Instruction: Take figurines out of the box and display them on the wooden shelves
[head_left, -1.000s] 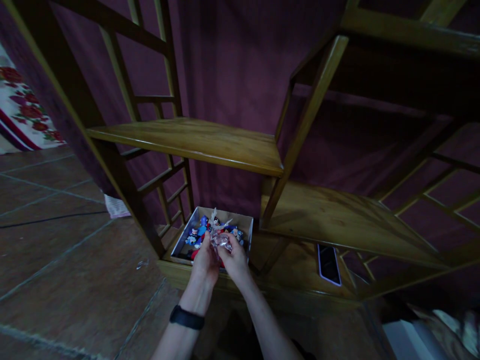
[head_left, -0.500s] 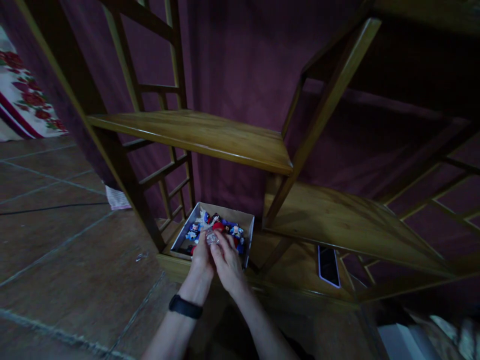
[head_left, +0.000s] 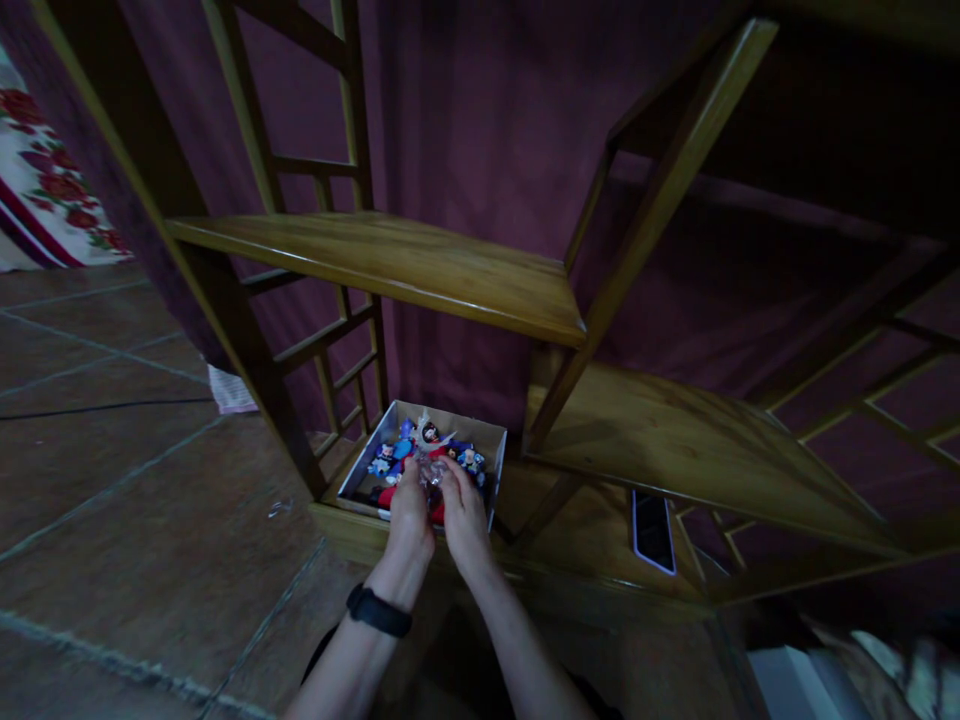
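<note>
A shallow cardboard box (head_left: 495, 445) holds several small figurines (head_left: 386, 455) in blue, red and black. Just above it, a clear, crinkled piece of plastic (head_left: 433, 470) sits between my two hands; its exact kind is hard to make out. My left hand (head_left: 410, 512), with a dark band on the wrist, grips it from the left. From the right, the closed fingers of my right hand (head_left: 463, 508) press against it. Behind the fingertips, a dark-haired figurine (head_left: 430, 433) lies among pale, translucent pieces. Both hands hide the box's front middle.
The box stands on the bottom board of a wooden shelf unit (head_left: 375, 255), below a higher shelf board. A phone (head_left: 654, 532) lies on the bottom board to the right. Purple curtain (head_left: 465, 100) hangs behind. A cable (head_left: 105, 408) runs over the tiled floor at left.
My hands have drawn slightly apart, and the clear plastic shows wider between them. More of the dark-haired figurine and the translucent pieces behind the fingers has come into view.
</note>
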